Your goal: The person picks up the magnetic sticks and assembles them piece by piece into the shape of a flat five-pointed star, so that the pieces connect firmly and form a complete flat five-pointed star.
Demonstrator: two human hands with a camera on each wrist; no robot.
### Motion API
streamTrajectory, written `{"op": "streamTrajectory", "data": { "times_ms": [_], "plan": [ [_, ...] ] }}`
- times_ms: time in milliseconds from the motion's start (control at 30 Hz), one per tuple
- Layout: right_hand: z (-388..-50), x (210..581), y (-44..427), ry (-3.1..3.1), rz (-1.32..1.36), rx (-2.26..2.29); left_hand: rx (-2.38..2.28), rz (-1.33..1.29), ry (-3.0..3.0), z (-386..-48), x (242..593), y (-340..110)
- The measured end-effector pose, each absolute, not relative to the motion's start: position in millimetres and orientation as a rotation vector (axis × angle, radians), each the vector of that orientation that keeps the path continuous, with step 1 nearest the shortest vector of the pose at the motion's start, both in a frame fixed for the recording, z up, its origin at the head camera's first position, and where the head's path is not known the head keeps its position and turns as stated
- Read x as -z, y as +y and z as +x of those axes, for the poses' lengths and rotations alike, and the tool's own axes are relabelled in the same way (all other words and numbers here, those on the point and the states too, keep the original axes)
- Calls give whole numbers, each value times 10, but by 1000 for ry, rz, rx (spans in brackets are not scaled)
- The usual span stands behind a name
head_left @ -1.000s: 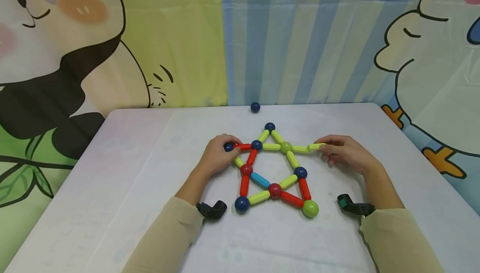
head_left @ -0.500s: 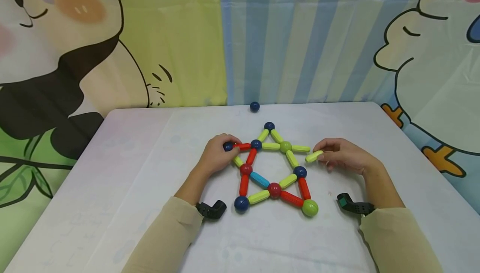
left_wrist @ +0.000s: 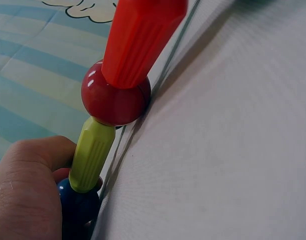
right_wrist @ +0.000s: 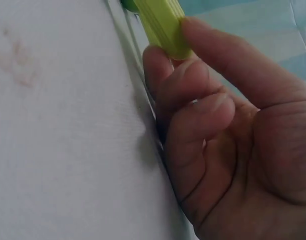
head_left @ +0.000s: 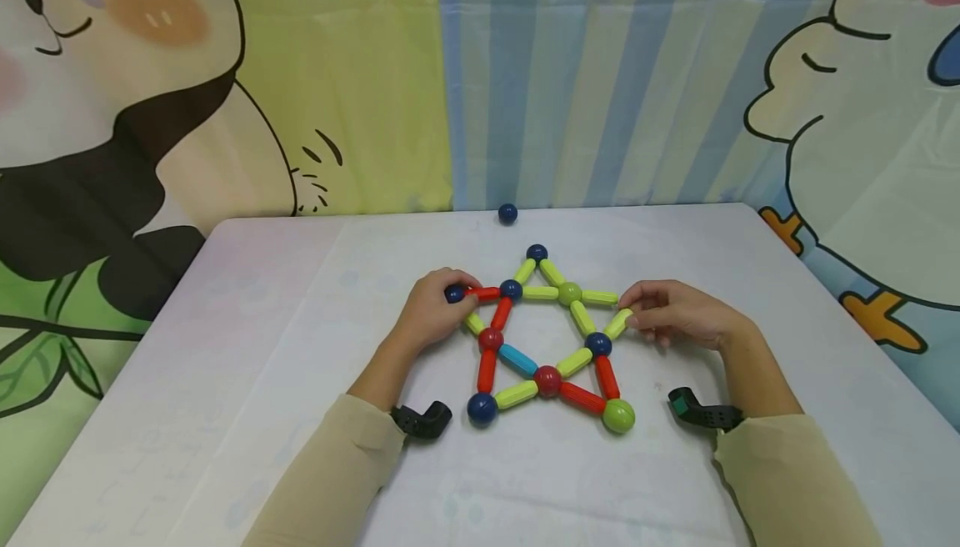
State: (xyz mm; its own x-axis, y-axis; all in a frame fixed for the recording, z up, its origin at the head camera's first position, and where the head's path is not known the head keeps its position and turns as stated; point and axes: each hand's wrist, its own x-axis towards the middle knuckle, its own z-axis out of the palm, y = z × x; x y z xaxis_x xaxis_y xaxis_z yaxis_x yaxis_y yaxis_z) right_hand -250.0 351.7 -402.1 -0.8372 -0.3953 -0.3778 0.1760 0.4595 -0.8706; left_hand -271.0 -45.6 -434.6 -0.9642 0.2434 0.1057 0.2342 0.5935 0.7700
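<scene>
A flat frame of magnetic rods and balls lies on the table, with a red ball (head_left: 548, 381) at its near side. At its left corner my left hand (head_left: 431, 311) grips a dark blue ball (head_left: 454, 293), where a red rod (head_left: 483, 293) and a yellow-green rod (left_wrist: 92, 155) meet. My right hand (head_left: 686, 313) pinches another yellow-green rod (head_left: 618, 323) between thumb and fingertips. That rod's lower end meets the dark blue ball (head_left: 597, 343) on the frame's right side. Above it, a yellow-green rod (head_left: 600, 298) sticks out from the green ball (head_left: 570, 293), its right end close to my fingertips.
A loose dark blue ball (head_left: 507, 213) sits near the table's (head_left: 300, 363) back edge. Behind the table hangs a printed curtain (head_left: 360, 72). Each wrist wears a black band, the left (head_left: 422, 420) and the right (head_left: 703, 410).
My right hand has swung its rod away from the end of the outstretched yellow-green rod, down and left to the right-side dark blue ball. The left hand has kept its place.
</scene>
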Motion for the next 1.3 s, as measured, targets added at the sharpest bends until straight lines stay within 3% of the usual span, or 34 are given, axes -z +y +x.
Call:
{"op": "streamTrajectory", "data": {
  "times_ms": [667, 1300],
  "plan": [
    [-2510, 4039, 3451, 2224, -77, 1400, -1361, 415, 2784, -2691, 4326, -467],
    [-2688, 3716, 3026, 2684, -25, 1352, -1381, 400, 2788, -2721, 4346, -459]
  ]
}}
